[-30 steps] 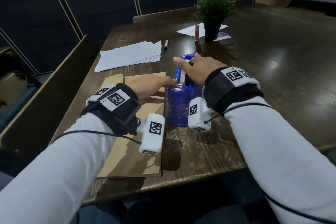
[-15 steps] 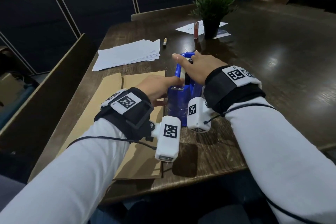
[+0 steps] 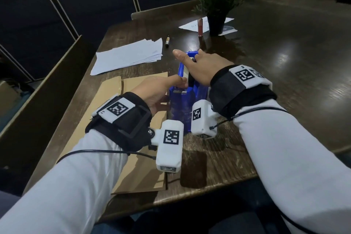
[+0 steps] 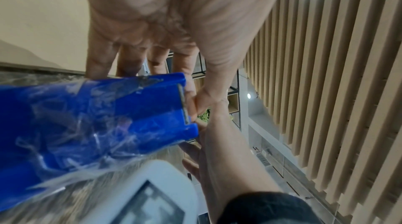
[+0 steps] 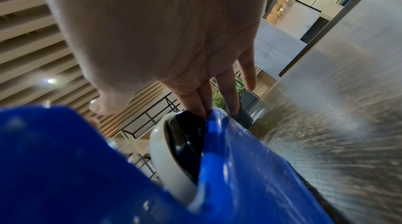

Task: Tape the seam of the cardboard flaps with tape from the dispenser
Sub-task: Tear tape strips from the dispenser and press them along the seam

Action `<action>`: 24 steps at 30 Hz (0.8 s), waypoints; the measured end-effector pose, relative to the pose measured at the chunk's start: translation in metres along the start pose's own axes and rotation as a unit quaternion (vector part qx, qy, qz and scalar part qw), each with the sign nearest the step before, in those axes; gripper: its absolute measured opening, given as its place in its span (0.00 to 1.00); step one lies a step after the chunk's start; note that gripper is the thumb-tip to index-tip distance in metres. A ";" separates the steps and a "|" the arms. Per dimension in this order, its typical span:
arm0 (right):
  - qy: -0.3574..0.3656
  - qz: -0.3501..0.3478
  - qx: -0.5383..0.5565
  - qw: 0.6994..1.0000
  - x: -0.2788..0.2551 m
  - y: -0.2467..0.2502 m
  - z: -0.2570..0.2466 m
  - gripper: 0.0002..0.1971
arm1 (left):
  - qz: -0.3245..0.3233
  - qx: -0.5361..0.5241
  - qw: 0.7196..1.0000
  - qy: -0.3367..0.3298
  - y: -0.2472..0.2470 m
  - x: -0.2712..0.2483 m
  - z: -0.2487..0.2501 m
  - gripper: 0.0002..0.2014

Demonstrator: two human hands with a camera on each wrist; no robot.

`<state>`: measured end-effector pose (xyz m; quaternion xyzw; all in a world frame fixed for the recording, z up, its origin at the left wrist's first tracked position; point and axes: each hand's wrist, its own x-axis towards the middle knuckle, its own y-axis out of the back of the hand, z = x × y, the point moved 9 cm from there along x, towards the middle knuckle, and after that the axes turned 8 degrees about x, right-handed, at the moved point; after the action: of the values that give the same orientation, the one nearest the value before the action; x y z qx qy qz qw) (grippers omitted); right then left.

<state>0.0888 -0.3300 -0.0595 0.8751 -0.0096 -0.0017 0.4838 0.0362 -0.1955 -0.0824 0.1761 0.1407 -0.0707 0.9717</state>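
Note:
A blue tape dispenser [image 3: 180, 108] stands on the dark wooden table, just right of two flat cardboard flaps [image 3: 112, 91] that lie side by side with a seam between them. My left hand [image 3: 159, 89] reaches over the cardboard to the dispenser's metal cutter [image 4: 182, 105], where thumb and forefinger meet in a pinch on the tape end; the clear tape itself hardly shows. My right hand [image 3: 201, 66] lies flat on top of the dispenser [image 5: 239, 167], its straight fingertips resting on the rim beside the white tape roll [image 5: 163, 152].
A stack of white paper [image 3: 129, 55] lies behind the cardboard, with a marker [image 3: 167, 41] beyond it. A potted plant [image 3: 216, 9] and a small red tube [image 3: 200, 27] stand further back on loose sheets. A wooden partition [image 3: 47, 85] runs along the table's left side.
My left hand has slid right across the cardboard and closed in on the dispenser's cutter. The right hand has stayed on top of the dispenser.

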 end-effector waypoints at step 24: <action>0.002 0.000 0.002 1.000 0.011 0.000 0.006 0.64 | -0.003 -0.046 0.997 -0.063 0.001 -0.020 0.000 0.10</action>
<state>0.0994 -0.3352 -0.0625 0.8762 -0.0087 0.0004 0.4819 0.0176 -0.1931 -0.0757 0.1264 0.0828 -0.0780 0.9854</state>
